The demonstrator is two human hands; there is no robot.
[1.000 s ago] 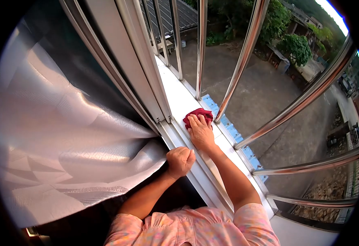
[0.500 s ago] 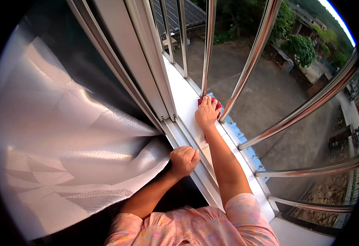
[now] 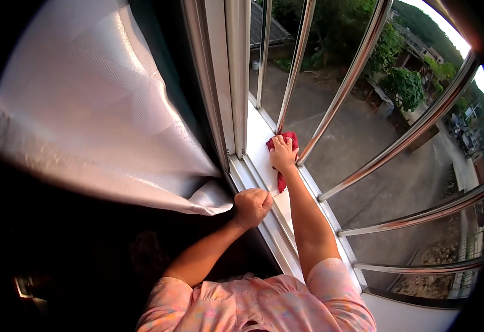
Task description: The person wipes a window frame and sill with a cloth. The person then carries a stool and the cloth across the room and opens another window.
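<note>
A dark red cloth [image 3: 290, 138] lies bunched on the white sill [image 3: 259, 133], close to the foot of a metal bar. My right hand [image 3: 283, 154] presses down on it with the fingers bent over it, and a strip of the cloth hangs out below the hand. My left hand [image 3: 253, 207] is a closed fist resting at the window track [image 3: 279, 235]; whatever it may grip is hidden.
Curved metal bars [image 3: 348, 83] stand along the sill's outer edge, with a paved yard [image 3: 358, 138] far below. A sliding window frame [image 3: 233, 83] rises ahead. A pale shiny curtain [image 3: 103, 122] hangs on the left, reaching close to my left hand.
The view has turned. My right hand and the cloth have moved outward to the bars since the earliest frame. The curtain now sits higher in view. My left fist stays at the track.
</note>
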